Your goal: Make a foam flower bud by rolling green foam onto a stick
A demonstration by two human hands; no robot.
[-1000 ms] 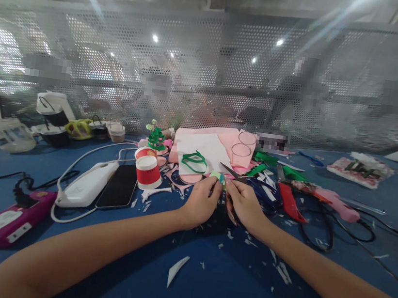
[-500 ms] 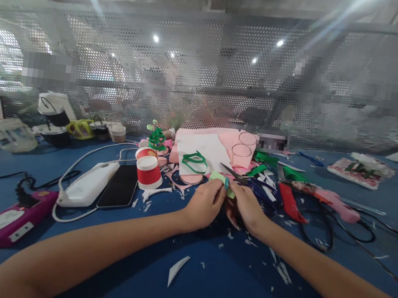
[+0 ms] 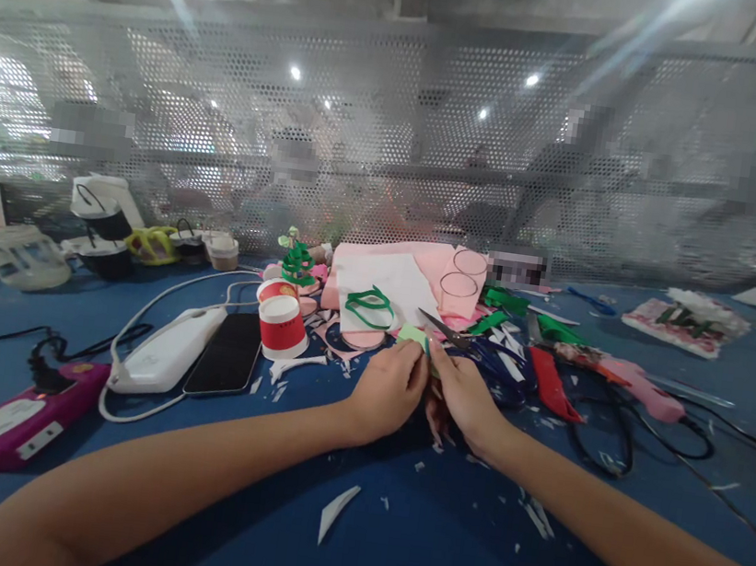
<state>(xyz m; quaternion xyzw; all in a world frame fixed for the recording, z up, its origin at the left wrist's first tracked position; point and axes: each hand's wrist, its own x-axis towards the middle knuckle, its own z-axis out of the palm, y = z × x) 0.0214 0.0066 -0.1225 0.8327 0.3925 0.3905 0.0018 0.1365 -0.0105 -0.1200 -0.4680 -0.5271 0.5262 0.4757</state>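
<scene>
- A blue table [image 3: 229, 509], strewn with white paper scraps [image 3: 337, 513].
- A pink sheet [image 3: 416, 253] topped by a white sheet [image 3: 405, 288], at the back.
- A purple power strip [image 3: 70, 410], left; a white device [image 3: 167, 350] lies between it and a phone [image 3: 226, 358].
- Left hand [image 3: 388, 388] and right hand [image 3: 466, 395], together at centre, gripping one piece.
- Scissors [image 3: 460, 339], blades crowding the work just beyond.
- The light-green piece [image 3: 413, 334], partly hidden between both hands.

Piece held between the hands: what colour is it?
The piece is mostly light green where visible; head view shows it best.
</scene>
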